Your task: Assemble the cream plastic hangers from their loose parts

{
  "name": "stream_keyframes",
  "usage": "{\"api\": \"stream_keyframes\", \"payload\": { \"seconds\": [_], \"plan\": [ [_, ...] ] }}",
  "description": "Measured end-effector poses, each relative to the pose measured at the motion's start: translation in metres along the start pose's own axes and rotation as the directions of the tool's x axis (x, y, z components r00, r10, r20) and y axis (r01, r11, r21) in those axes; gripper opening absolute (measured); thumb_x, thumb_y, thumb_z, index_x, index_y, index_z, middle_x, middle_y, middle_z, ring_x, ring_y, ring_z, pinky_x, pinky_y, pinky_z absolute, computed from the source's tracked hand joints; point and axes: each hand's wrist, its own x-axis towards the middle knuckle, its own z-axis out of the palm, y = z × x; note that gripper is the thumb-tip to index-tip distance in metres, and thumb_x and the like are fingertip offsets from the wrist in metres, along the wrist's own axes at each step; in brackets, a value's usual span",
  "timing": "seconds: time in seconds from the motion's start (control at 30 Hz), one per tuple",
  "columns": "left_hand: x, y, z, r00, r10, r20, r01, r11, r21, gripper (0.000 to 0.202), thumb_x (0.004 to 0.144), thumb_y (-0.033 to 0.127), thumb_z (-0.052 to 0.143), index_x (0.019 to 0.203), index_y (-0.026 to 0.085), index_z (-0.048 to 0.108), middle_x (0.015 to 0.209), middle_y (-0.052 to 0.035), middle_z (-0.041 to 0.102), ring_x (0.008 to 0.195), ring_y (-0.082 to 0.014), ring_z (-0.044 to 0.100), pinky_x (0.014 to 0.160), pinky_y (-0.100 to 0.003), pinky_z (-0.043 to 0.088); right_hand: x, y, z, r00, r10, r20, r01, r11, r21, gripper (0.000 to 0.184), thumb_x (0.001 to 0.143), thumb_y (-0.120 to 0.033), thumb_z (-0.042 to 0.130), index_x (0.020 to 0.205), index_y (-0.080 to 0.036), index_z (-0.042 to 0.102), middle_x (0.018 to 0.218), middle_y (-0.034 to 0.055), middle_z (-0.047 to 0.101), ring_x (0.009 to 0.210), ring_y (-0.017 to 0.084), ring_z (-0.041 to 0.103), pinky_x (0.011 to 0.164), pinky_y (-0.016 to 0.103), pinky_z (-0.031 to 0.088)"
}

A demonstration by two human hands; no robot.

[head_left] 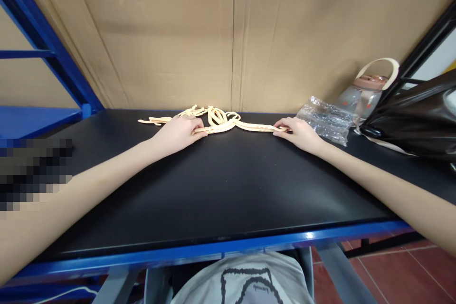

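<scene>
A cream-coloured, strap-like strip (254,127) runs across the black table top between my hands, low over or on the surface; which of these I cannot tell. My left hand (180,134) is closed on its left part, fingertips pinching it. At the other end, my right hand (298,133) pinches the strip between thumb and fingers. Behind the strip lies a loose tangle of more cream strips (216,117), looped and bunched. Some of these stick out to the left, beyond my left hand. What exactly the strips are made of is not clear.
Crumpled clear plastic packaging (326,121) lies just right of my right hand. Behind it stands a clear bottle (361,95) with a looped handle, next to a dark shiny bag (420,118). Cardboard (171,33) walls the back; a blue frame (60,57) rises at left.
</scene>
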Motion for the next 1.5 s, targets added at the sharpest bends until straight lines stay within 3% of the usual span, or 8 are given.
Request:
{"api": "stream_keyframes", "payload": {
  "seconds": [0.1,0.4,0.6,0.87,1.07,1.23,1.33,1.5],
  "plan": [
    [0.0,-0.002,0.003,0.999,0.035,-0.014,-0.036,0.998,-0.046,0.029,0.088,0.043,0.041,0.074,0.019,0.052,0.08,-0.0057,0.061,0.08,-0.0224,0.055,0.068,-0.031,0.037,0.0,-0.001,0.0,1.0,0.0,0.001,0.0,1.0,-0.018,0.028,0.087,-0.044,0.053,0.096,-0.021,0.068,0.092,0.006,0.067,0.085,0.023,0.059,0.078,0.037,0.044],
    [-0.001,0.002,0.005,1.0,-0.012,0.003,0.012,0.995,-0.103,0.029,0.088,0.044,0.039,0.071,0.021,0.044,0.075,-0.0043,0.054,0.074,-0.0213,0.052,0.066,-0.031,0.036,-0.001,-0.006,-0.003,1.0,0.02,-0.017,-0.021,0.999,-0.049,0.035,0.087,-0.049,0.051,0.093,-0.022,0.072,0.093,0.0079,0.066,0.088,0.026,0.057,0.08,0.041,0.043],
    [-0.001,0.005,0.002,0.999,-0.046,0.003,0.046,0.993,-0.107,0.029,0.086,0.046,0.041,0.072,0.021,0.046,0.075,-0.0049,0.056,0.075,-0.022,0.053,0.065,-0.031,0.037,0.0,-0.002,0.0,1.0,0.015,0.015,-0.016,0.998,0.058,0.033,0.085,-0.049,0.054,0.087,-0.02,0.068,0.096,0.0082,0.063,0.088,0.023,0.057,0.079,0.037,0.045],
    [0.001,-0.004,-0.006,0.986,-0.048,0.161,0.101,0.935,-0.34,0.032,0.075,0.048,0.055,0.09,0.02,0.059,0.081,-0.0024,0.065,0.075,-0.0183,0.059,0.066,-0.027,0.045,0.0,0.002,0.0,0.998,0.043,0.036,-0.045,0.998,0.033,0.029,0.085,-0.05,0.053,0.087,-0.022,0.063,0.092,0.006,0.064,0.085,0.023,0.059,0.074,0.035,0.045],
    [-0.001,-0.007,-0.008,0.987,-0.016,0.158,0.048,0.978,-0.203,0.034,0.08,0.051,0.049,0.085,0.02,0.06,0.076,-0.0027,0.065,0.068,-0.018,0.058,0.058,-0.027,0.041,0.0,0.001,0.0,0.998,0.048,0.046,-0.049,0.998,0.033,0.029,0.086,-0.049,0.053,0.088,-0.022,0.064,0.091,0.0056,0.063,0.082,0.021,0.059,0.073,0.033,0.044],
    [0.0,-0.008,-0.018,0.958,-0.14,0.249,0.192,0.962,-0.196,0.039,0.071,0.053,0.058,0.093,0.02,0.061,0.086,-0.0029,0.07,0.076,-0.0187,0.063,0.064,-0.025,0.044,0.0,0.0,0.0,0.996,0.082,0.034,-0.083,0.996,0.026,0.028,0.085,-0.049,0.054,0.085,-0.022,0.063,0.089,0.0047,0.062,0.083,0.021,0.059,0.072,0.032,0.044],
    [0.0,-0.01,-0.024,0.936,-0.226,0.271,0.267,0.956,-0.123,0.039,0.067,0.056,0.06,0.087,0.022,0.064,0.085,-0.0021,0.071,0.076,-0.0201,0.063,0.061,-0.025,0.042,0.0,0.0,0.0,0.996,0.081,0.025,-0.082,0.996,0.022,0.029,0.085,-0.049,0.054,0.084,-0.022,0.063,0.088,0.005,0.062,0.082,0.021,0.058,0.071,0.032,0.044],
    [-0.004,-0.008,-0.024,0.946,-0.202,0.255,0.227,0.971,-0.074,0.031,0.074,0.052,0.053,0.076,0.023,0.061,0.075,-0.0015,0.067,0.066,-0.019,0.058,0.055,-0.026,0.036,-0.001,0.0,0.0,0.997,0.072,0.022,-0.073,0.997,0.021,0.029,0.085,-0.05,0.053,0.083,-0.022,0.063,0.087,0.0051,0.062,0.081,0.021,0.058,0.071,0.033,0.043]
  ]
}}
